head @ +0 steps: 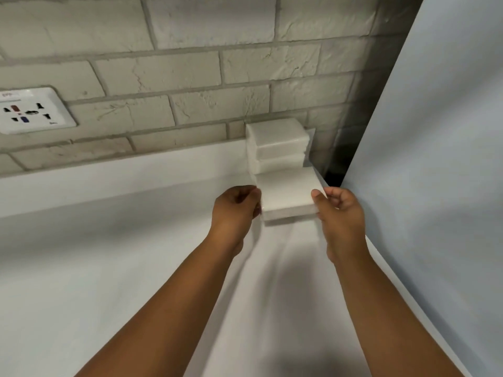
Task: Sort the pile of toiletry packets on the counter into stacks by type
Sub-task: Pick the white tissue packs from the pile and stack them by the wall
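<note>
Gripping a white packet stack (285, 194) between them, left hand (235, 210) and right hand (340, 213) pinch its sides.

You find no text you can read here: the wall socket plate (32, 110) carries small marks at its top corner, too blurred to make out.

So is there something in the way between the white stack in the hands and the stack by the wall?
Nothing visible. The held stack, pinched by the left hand and right hand, sits just in front of the back stack.
</note>
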`<state>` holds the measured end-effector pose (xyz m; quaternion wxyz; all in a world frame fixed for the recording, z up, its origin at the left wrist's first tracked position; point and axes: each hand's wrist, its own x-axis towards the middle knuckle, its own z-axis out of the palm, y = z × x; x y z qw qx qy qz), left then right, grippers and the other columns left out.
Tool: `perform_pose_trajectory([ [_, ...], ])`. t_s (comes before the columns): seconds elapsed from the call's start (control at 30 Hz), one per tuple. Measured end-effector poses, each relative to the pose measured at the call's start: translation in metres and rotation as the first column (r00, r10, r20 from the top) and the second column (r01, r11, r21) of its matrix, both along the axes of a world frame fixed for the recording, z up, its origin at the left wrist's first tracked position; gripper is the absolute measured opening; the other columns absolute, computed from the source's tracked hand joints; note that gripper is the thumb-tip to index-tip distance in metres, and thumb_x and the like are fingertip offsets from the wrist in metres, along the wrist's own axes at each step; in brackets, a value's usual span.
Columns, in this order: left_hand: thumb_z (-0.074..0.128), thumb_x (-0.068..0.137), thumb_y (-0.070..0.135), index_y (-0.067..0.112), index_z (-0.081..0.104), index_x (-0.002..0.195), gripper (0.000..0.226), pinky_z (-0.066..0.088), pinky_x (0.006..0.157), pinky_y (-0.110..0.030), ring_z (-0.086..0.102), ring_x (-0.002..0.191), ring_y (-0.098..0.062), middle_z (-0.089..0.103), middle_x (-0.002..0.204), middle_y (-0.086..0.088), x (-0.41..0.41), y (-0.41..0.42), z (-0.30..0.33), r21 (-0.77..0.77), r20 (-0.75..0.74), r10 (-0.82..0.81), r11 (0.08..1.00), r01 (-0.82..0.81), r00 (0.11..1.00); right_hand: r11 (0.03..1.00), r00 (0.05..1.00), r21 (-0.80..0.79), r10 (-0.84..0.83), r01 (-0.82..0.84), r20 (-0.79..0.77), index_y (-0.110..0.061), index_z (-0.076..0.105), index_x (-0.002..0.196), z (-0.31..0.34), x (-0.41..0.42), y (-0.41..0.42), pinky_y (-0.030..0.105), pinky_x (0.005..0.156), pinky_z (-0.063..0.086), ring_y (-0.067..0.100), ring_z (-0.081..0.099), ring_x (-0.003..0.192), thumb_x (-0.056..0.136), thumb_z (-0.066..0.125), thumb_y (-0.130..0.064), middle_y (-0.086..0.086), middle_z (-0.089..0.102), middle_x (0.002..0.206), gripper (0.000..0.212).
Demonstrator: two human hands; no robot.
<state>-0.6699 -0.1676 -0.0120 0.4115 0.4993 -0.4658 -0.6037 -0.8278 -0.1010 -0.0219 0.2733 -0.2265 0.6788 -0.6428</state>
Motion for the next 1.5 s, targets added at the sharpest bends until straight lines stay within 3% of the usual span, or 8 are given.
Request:
perform_pose_trajectory([
  [0.3,0.063,0.088,0.024,0.018,0.071,0.093,0.011,0.055,0.091,-0.041,0.062,0.074,-0.015,0.069,0.077,-0.001,-0.024,-0.027,-0.009,-0.037,0.068,0.043,0.999,-0.040,0.997,1.000,0.996,0.000,0.002,-0.002,-0.088,-0.017,0.062,0.106,-0.001,-0.016,-0.035,0.015,0.072,0.045,0.009,0.062,0.086,0.088,0.069,-0.025,-0.002,0.067,0.096,0.021],
  [0.63,0.060,0.090,0.024,0.024,0.067,0.079,0.012,0.053,0.091,-0.044,0.060,0.074,-0.016,0.065,0.070,0.004,-0.033,-0.028,-0.011,-0.052,0.099,0.061,0.997,-0.056,0.993,0.999,0.995,0.037,0.020,-0.017,-0.095,-0.016,0.061,0.111,-0.005,-0.021,-0.038,0.022,0.079,0.046,0.010,0.060,0.088,0.089,0.066,-0.027,-0.004,0.065,0.098,0.026],
  [0.73,0.059,0.090,0.028,0.020,0.067,0.089,0.011,0.054,0.092,-0.045,0.062,0.080,-0.016,0.067,0.079,0.005,-0.034,-0.027,-0.009,-0.047,0.108,0.064,0.997,-0.059,0.992,0.998,0.993,0.054,0.038,-0.033,-0.110,-0.014,0.060,0.115,-0.004,-0.022,-0.037,0.026,0.086,0.048,0.015,0.061,0.096,0.090,0.065,-0.031,-0.001,0.065,0.104,0.031],
  [0.8,0.059,0.089,0.036,0.017,0.063,0.109,0.028,0.052,0.095,-0.042,0.062,0.098,-0.017,0.066,0.104,0.004,-0.032,-0.024,-0.007,-0.041,0.147,0.069,0.997,-0.063,0.987,0.994,0.983,0.098,0.057,-0.040,-0.174,-0.015,0.058,0.120,-0.005,-0.022,-0.036,0.029,0.090,0.048,0.019,0.060,0.106,0.090,0.063,-0.038,0.001,0.064,0.115,0.038],
  [0.93,0.058,0.092,0.039,0.019,0.055,0.121,0.035,0.043,0.085,-0.029,0.054,0.109,-0.017,0.054,0.123,0.005,-0.021,-0.013,0.005,-0.089,0.214,0.105,0.992,-0.088,0.971,0.991,0.868,0.123,0.015,0.053,-0.496,-0.017,0.058,0.123,0.003,-0.011,-0.025,0.041,0.100,0.046,0.024,0.052,0.117,0.088,0.060,-0.049,0.004,0.059,0.124,0.048],
  [1.07,0.057,0.091,0.040,0.020,0.056,0.117,0.032,0.044,0.085,-0.029,0.056,0.112,-0.020,0.056,0.124,0.003,0.002,0.001,0.017,-0.111,0.202,0.123,0.988,-0.103,0.972,0.992,0.731,0.126,0.065,0.029,-0.679,-0.023,0.061,0.120,0.019,0.030,-0.013,0.036,0.097,0.043,0.023,0.048,0.116,0.088,0.060,-0.048,0.003,0.058,0.121,0.041],
  [1.3,0.055,0.094,0.035,0.017,0.059,0.111,0.025,0.041,0.084,-0.026,0.054,0.106,-0.014,0.057,0.118,0.004,0.083,0.031,0.032,-0.185,0.203,0.242,0.961,-0.205,0.949,0.914,0.593,0.282,0.403,-0.291,-0.697,-0.025,0.057,0.120,0.033,0.120,0.005,0.027,0.094,0.038,0.020,0.046,0.116,0.089,0.059,-0.044,-0.003,0.058,0.118,0.036],
  [1.5,0.054,0.095,0.029,0.015,0.061,0.102,0.017,0.038,0.063,-0.015,0.053,0.082,0.002,0.058,0.098,0.011,0.185,0.054,0.031,-0.233,0.245,0.334,0.932,-0.279,0.910,0.781,0.448,0.348,0.595,-0.519,-0.667,-0.025,0.059,0.112,0.038,0.210,0.008,0.025,0.086,0.042,0.015,0.049,0.110,0.089,0.060,-0.042,-0.007,0.058,0.107,0.029],
])
